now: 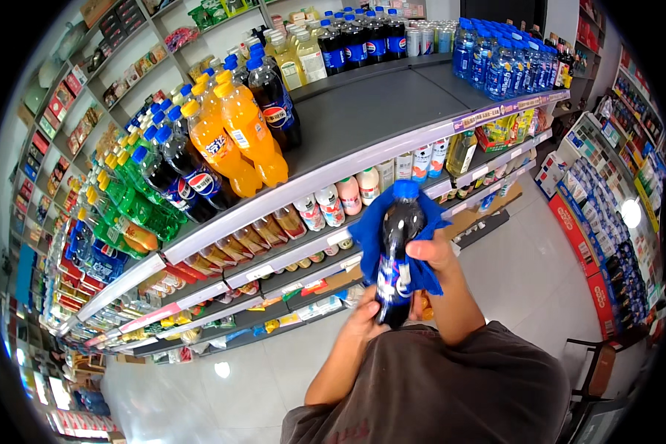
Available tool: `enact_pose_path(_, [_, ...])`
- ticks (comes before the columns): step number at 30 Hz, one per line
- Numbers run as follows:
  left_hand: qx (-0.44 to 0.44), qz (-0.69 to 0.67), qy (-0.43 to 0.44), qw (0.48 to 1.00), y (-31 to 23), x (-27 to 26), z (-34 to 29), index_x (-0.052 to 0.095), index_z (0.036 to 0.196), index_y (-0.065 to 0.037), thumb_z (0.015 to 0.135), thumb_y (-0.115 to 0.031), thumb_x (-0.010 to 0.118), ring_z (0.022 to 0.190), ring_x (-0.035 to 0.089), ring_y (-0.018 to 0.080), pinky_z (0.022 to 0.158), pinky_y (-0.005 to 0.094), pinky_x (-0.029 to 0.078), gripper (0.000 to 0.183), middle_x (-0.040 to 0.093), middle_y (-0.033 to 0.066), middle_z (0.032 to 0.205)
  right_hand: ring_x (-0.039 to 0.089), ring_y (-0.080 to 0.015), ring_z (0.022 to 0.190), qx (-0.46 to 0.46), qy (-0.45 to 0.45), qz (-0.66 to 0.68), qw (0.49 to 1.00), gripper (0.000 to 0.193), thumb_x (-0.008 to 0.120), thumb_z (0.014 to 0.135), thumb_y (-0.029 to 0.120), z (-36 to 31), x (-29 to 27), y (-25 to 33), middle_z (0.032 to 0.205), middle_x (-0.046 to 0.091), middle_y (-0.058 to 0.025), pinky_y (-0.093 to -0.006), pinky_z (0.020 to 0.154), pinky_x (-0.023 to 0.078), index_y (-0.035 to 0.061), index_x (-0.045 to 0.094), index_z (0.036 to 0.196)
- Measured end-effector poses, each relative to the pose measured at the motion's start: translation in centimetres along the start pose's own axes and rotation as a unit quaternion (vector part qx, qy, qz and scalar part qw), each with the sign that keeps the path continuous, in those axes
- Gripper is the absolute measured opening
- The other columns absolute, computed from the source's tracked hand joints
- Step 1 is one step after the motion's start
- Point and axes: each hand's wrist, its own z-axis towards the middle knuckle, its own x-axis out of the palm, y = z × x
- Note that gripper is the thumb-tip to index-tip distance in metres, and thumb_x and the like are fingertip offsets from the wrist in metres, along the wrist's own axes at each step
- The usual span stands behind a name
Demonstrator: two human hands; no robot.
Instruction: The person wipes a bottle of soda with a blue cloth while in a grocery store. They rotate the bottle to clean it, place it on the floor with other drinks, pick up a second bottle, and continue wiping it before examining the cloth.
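Observation:
A dark cola bottle (404,220) with a blue cap and blue label is held tilted in front of my body. My left hand (362,314) is closed round its lower end. A blue cloth (370,235) wraps behind and along the sides of the bottle. My right hand (433,255) grips the cloth and bottle together at the right, its thumb over the bottle's front. Some fingers of that hand are hidden behind the cloth. Beyond my hands runs a dark grey shelf top (377,111) with a pale front edge.
Orange soda bottles (248,122), more cola and green soda bottles (137,196) crowd the shelf's left part. Blue-capped blue bottles (503,66) stand at its right end. Lower tiers hold milk-drink bottles (349,194) and packages. A stacked display (596,222) rises from the floor at the right.

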Motion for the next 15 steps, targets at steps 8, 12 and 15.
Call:
enact_pose_path(8, [0.238,0.749,-0.320,0.529,0.3,1.5,0.1,0.037,0.133,0.005,0.066,-0.016,0.081,0.094,0.065,0.0454,0.077,0.0453,0.054,0.083,0.061,0.0296,0.107,0.060,-0.0178,0.101,-0.172,-0.106,-0.345,0.917,0.075,0.078,0.067,-0.002,-0.7,2.0,-3.5,0.118,0.057,-0.0116,-0.0338,0.088,0.051,0.0036,0.038,0.130])
enact_pose_path(12, [0.105,0.487,-0.133,0.857,-1.8,3.3,-0.4,0.048,0.121,0.002,0.059,-0.008,0.082,0.080,0.068,0.0218,0.075,0.0374,0.055,0.072,0.066,0.0150,0.094,0.067,-0.0264,0.088,-0.071,0.001,-0.138,0.988,0.079,0.081,0.064,0.012,-0.2,1.7,-1.1,0.107,0.063,-0.0195,-0.0389,0.076,0.056,-0.0018,0.041,0.131])
enact_pose_path(15, [-0.037,0.187,0.035,0.981,-1.7,2.6,-1.0,0.050,0.116,0.007,0.054,-0.012,0.082,0.081,0.067,0.0298,0.071,0.0366,0.054,0.072,0.065,0.0189,0.093,0.067,-0.0285,0.093,-0.024,0.138,-0.040,0.989,0.069,0.076,0.067,0.016,-0.2,0.5,-0.7,0.107,0.065,-0.0226,-0.0445,0.081,0.056,-0.0046,0.047,0.126])
